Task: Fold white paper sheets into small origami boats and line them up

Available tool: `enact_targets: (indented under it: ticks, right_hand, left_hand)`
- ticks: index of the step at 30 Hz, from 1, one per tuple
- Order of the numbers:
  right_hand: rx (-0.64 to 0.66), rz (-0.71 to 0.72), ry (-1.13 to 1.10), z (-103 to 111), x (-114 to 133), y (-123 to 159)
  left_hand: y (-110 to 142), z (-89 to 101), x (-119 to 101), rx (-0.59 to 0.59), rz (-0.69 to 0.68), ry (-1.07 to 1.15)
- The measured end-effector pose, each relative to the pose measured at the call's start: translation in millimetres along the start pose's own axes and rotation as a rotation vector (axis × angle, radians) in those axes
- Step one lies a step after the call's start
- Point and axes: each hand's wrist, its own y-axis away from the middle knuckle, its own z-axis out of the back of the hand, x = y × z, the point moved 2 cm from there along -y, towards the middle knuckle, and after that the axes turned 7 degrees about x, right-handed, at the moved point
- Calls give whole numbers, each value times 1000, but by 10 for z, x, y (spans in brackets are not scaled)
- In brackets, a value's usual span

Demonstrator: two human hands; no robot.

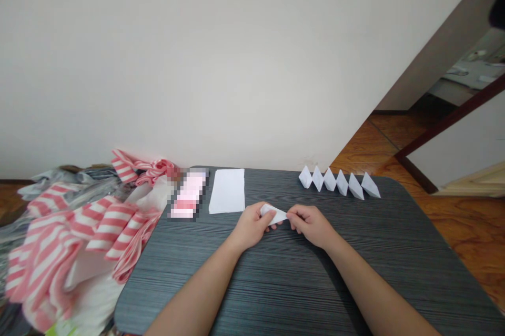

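Note:
A small piece of folded white paper [276, 215] is held between both hands above the dark table. My left hand [253, 225] is closed around its left part, with the thumb lying on top. The fingers of my right hand [310, 223] pinch its pointed right end. Part of the paper is hidden under the left thumb and fingers. Toward the back right stand several folded white paper boats [330, 180] in a row. A stack of flat white paper sheets [228, 191] lies just beyond my left hand.
The dark wood-grain table [276, 283] touches a pale wall [236, 62] at the back. At the table's left end lies a blurred-out pinkish object [189, 194]. Left of the table is a heap of red-and-white striped cloth [98, 225] and plastic bags. Wooden floor [363, 141] shows at right.

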Motion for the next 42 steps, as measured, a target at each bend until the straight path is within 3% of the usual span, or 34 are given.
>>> enact_targets:
  ticks: [32, 42]
  right_hand:
    - [59, -34, -153, -54, 59, -26]
    - [6, 6, -48, -45, 72, -42]
  left_hand:
    - [16, -4, 17, 32, -47, -156]
    - [22, 4, -10, 30, -42, -249]
